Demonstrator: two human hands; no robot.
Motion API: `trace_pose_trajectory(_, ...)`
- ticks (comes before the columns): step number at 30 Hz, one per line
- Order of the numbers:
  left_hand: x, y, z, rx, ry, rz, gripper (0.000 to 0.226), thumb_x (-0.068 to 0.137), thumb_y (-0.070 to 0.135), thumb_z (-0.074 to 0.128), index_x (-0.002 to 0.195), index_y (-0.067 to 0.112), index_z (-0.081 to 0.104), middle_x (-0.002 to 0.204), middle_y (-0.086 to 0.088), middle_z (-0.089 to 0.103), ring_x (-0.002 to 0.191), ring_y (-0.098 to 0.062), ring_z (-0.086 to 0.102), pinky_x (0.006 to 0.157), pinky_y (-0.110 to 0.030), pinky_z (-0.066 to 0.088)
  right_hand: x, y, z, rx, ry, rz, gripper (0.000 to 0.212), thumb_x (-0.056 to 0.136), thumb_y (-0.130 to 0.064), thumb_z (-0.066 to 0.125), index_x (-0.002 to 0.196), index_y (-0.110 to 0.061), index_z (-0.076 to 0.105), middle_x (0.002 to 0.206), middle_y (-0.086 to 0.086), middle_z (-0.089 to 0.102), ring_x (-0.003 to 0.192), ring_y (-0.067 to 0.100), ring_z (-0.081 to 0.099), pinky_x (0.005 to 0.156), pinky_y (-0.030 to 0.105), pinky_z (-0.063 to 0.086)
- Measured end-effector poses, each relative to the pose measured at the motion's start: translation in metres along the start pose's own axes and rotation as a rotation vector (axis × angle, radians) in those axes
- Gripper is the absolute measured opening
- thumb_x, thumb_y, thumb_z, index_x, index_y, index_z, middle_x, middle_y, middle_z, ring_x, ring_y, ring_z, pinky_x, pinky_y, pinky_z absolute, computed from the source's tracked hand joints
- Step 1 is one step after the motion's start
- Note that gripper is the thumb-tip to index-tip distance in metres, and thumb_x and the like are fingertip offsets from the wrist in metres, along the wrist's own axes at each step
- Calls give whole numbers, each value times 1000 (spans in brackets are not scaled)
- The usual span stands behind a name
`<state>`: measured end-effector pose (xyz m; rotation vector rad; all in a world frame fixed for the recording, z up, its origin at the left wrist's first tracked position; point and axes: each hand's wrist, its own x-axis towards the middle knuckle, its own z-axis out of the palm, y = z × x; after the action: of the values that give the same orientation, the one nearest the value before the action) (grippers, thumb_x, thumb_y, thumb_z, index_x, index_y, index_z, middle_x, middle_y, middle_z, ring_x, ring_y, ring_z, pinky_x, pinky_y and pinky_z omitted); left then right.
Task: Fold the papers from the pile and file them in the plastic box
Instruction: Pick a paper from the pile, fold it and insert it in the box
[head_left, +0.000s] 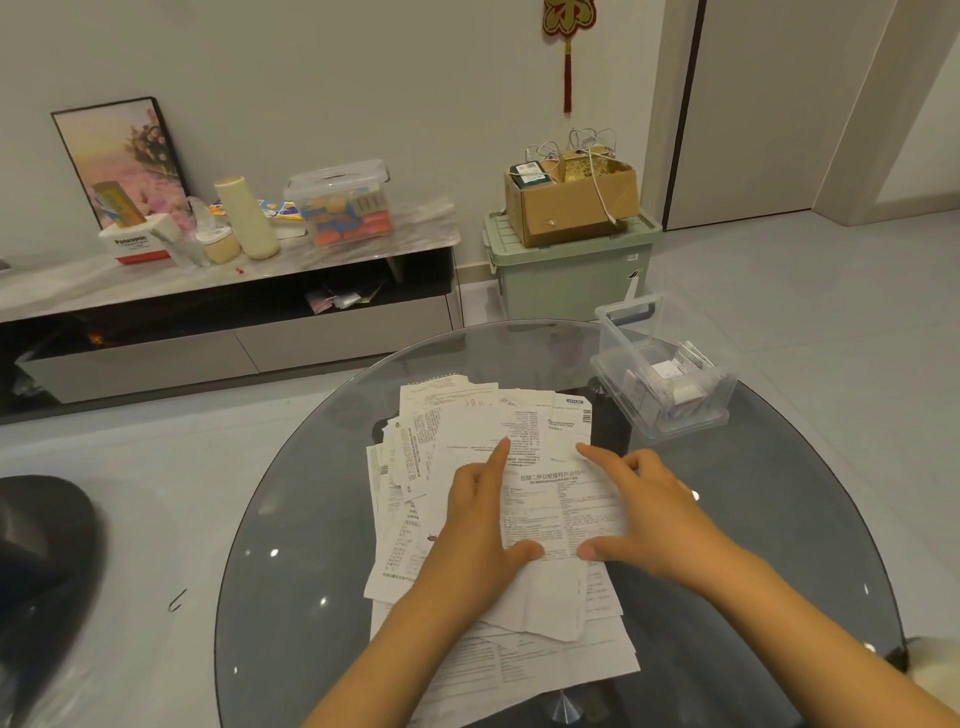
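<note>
On the round smoked-glass table (311, 519) you have the loose pile of white printed papers (457, 426) spread across the middle, and the clear rectangular plastic box (665, 384) stands open at the far right edge, well apart from the pile, with a few small folded slips already inside.

You appear to be folding the top white printed leaflet (561, 504), which lies between your hands on the pile. Line up its edges before you crease, and press the fold flat against the papers beneath so it ends up small enough for the box.

Your left hand (478, 519) lies on the leaflet's left edge, index finger stretched forward, thumb pressing its near edge. Your right hand (649, 509) mirrors it on the right side, fingers extended, thumb on the near edge. Neither hand looks curled round the sheet; both seem to pin it rather than pinch it.
</note>
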<state>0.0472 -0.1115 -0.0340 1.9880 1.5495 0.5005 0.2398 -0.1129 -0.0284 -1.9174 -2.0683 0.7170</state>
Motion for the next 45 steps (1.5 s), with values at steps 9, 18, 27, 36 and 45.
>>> trace_pose_trajectory(9, -1, -8, -6, 395, -74, 281, 54, 87, 54, 53, 137, 38, 43, 153, 16, 17, 139, -5, 6, 109, -26, -5, -3, 2, -6, -263, -26, -200, 52, 84, -50, 59, 133, -46, 41, 146, -16, 21, 134, 11, 11, 108, 29, 6)
trace_pose_trajectory(18, -2, -5, -10, 284, -49, 318, 40, 94, 49, 47, 129, 33, 55, 138, 20, 45, 119, 4, 28, 104, -15, 11, -3, 2, -8, -186, -25, -269, 38, 87, -51, 54, 122, -39, 56, 132, -18, 48, 126, 6, 33, 100, 18, 16)
trace_pose_trajectory(27, -2, -2, -18, 20, -9, 187, 26, 92, 47, 49, 105, 33, 67, 101, 20, 67, 95, 4, 57, 85, -21, 47, -6, -3, -10, 19, 37, -163, 17, 91, -40, 52, 91, -30, 66, 89, -11, 69, 81, 10, 62, 74, 33, 53)
trace_pose_trajectory(36, 3, -6, -6, 145, 49, 181, 54, 92, 36, 55, 141, 31, 34, 138, 13, 37, 125, -4, 37, 101, -15, 30, -5, -9, 6, 91, 20, -62, 39, 87, -36, 61, 121, -42, 42, 115, -9, 56, 98, 11, 58, 82, 28, 54)
trace_pose_trajectory(45, 7, -6, -1, 197, 50, 129, 53, 90, 34, 59, 138, 36, 37, 139, 11, 21, 126, -9, 25, 109, -25, 27, -6, -4, -4, -112, -35, -47, 47, 82, -39, 66, 125, -38, 46, 110, -12, 42, 108, 8, 39, 89, 20, 38)
